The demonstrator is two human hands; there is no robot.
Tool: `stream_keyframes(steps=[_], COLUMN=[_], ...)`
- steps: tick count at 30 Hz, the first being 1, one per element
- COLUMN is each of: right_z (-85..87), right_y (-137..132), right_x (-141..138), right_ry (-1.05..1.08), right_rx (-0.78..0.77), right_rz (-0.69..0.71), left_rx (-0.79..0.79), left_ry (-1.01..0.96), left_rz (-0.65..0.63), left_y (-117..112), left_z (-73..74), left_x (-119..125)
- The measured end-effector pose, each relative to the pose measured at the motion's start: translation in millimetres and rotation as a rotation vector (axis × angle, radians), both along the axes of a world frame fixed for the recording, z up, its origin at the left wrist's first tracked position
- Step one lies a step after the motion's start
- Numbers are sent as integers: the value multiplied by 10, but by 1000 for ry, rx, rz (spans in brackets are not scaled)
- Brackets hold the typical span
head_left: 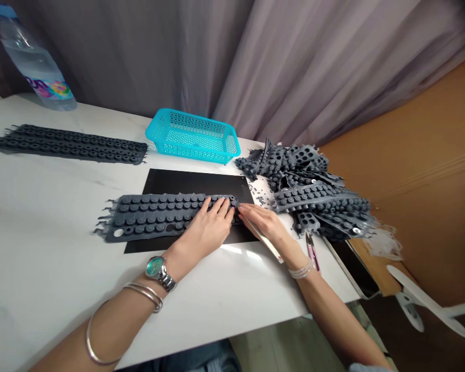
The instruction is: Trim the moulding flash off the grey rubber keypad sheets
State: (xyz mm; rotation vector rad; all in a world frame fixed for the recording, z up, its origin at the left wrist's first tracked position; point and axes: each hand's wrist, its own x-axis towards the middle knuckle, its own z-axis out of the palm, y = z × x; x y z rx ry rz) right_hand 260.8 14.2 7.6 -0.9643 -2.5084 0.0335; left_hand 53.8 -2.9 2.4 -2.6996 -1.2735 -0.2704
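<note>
A dark grey rubber strip (151,206) with rows of round raised studs lies across a black mat (194,181), its ragged left end reaching past the mat. My left hand (211,222) rests on the strip's right part, fingers extended and slightly apart, palm down. At the strip's right end, my right hand (267,225) grips a slim white-handled tool (273,250). The tool's tip is hidden by the fingers, so its exact kind does not show. One white disc (118,233) shows at the strip's lower left corner.
A turquoise basket (194,139) stands behind the mat. Another studded strip (70,143) lies back left, near a water bottle (42,67). On the right are a heap of studded strips (318,191), small dark scraps (261,194), pink-handled snips (312,253) and a phone-like dark device (352,268).
</note>
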Motion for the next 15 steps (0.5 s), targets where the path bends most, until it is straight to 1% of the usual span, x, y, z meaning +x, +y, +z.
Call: stream_keyframes(steps=[3,7,11,15], right_z=[-14,-36,-22,-7], right_y=[11,25,34,56], right_x=[-16,-28,-43,-78], right_ry=[-60,-111,-146,-196], right_rx=[67,122,129,92], right_rz=[46,47,41,60], left_rx=[-3,6,14,16], left_ry=[13,31,41,47], left_rz=[5,-1,4,-2], left_y=[-3,-5,-4,-6], left_z=[10,13,5,4], left_x=[1,2,6,8])
